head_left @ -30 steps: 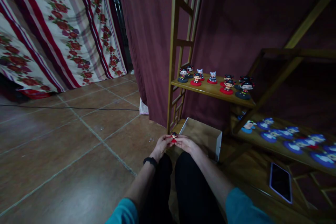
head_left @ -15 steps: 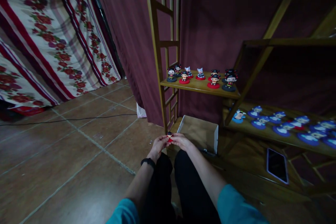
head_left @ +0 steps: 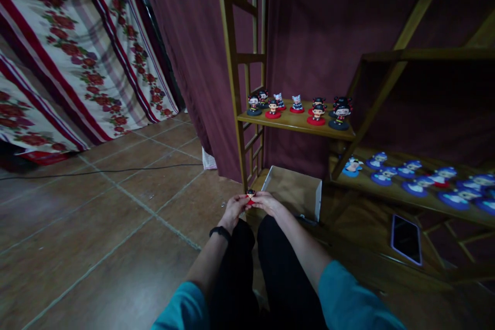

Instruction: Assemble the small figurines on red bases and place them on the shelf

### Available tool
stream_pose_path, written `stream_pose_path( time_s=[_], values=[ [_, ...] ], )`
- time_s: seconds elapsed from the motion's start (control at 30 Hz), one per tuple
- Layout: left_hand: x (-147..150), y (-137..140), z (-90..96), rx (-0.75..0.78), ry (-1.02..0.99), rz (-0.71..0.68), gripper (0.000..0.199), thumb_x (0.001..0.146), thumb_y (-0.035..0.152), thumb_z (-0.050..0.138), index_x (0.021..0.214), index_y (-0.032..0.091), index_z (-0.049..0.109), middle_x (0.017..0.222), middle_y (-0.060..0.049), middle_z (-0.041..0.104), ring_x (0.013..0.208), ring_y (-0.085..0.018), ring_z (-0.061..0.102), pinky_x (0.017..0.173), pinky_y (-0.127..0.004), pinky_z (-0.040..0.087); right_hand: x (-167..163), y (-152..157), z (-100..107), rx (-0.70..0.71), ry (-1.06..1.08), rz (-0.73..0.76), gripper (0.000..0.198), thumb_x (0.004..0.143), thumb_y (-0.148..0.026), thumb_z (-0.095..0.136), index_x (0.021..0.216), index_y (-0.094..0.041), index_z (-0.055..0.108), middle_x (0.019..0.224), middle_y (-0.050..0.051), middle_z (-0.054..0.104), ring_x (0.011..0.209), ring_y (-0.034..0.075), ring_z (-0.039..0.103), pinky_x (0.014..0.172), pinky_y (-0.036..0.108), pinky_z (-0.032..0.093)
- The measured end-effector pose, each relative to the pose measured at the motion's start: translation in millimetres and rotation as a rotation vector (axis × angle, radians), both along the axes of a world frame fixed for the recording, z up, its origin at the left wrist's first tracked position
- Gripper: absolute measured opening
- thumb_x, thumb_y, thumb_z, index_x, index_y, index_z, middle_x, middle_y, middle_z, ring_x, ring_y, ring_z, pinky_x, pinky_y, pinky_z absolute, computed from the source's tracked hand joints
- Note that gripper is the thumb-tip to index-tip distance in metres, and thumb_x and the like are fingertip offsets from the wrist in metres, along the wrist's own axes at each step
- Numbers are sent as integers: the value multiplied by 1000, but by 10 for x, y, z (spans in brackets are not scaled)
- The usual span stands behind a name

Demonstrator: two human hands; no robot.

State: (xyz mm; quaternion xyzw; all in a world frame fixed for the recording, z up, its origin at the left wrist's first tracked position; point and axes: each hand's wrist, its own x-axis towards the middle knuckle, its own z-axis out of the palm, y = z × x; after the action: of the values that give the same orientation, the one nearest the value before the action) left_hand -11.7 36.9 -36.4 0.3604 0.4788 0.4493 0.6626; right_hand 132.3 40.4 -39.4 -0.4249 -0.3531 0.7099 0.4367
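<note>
figurine (head_left: 251, 195): base hidden by fingers | blue figures (head_left: 469, 189): row cut at right edge

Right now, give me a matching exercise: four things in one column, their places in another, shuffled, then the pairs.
1. figurine
2. phone
3. box
4. cable

a. across the floor tiles, left
b. between left hand and right hand
c. flat on the low wooden boards, right
d. open, just beyond the hands

Pairs: 1-b, 2-c, 3-d, 4-a
</note>
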Motion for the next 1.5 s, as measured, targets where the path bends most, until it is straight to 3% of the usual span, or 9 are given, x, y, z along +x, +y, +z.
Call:
stream_pose_path(
  time_s=[0.27, 0.5, 0.73, 1.03, 1.5],
  values=[
    [3, 15, -21, -7, 1, 29, 23, 60, 16, 71, 79, 8, 61, 59, -6, 65, 45, -8, 56, 47, -19, 44, 2, -9, 16, 13, -21, 2, 9, 61, -9, 67, 67, -13, 62, 63, 0, 64, 57, 9, 60, 67, 25, 50],
    [29, -17, 16, 5, -44, 74, 22, 65, 17, 68, 85, 10, 61, 63, -5, 65, 49, -9, 58, 50, -19, 45, -11, 25, -20, 69, 117, 37, 17, 62, -12, 68, 79, -14, 63, 73, 1, 65, 62, 10, 61, 71, 26, 50],
    [43, -25, 26, 1, -70, 60, 18, 65, 16, 68, 81, 9, 64, 62, -6, 65, 48, -9, 58, 48, -18, 44, 9, 46, -70, 75, 121, 75, 18, 65, -14, 66, 83, -14, 63, 79, 4, 67, 70, 14, 64, 75, 28, 51],
    [27, -3, -10, 3, -77, 77, 18, 61, 15, 71, 77, 8, 65, 54, -4, 62, 43, -8, 54, 44, -18, 41, -18, 47, -72, 83, 62, 79, 13, 65, -11, 65, 78, -12, 63, 71, 3, 67, 62, 13, 63, 74, 29, 51],
    [21, -32, 47, 1, -115, 56, 18, 66, 16, 68, 82, 9, 64, 64, -7, 64, 48, -8, 56, 47, -18, 43, -30, 24, 13, 10, 62, 23, 31, 67, -11, 63, 97, -14, 59, 87, 6, 68, 74, 14, 65, 78, 31, 51]
  ],
)
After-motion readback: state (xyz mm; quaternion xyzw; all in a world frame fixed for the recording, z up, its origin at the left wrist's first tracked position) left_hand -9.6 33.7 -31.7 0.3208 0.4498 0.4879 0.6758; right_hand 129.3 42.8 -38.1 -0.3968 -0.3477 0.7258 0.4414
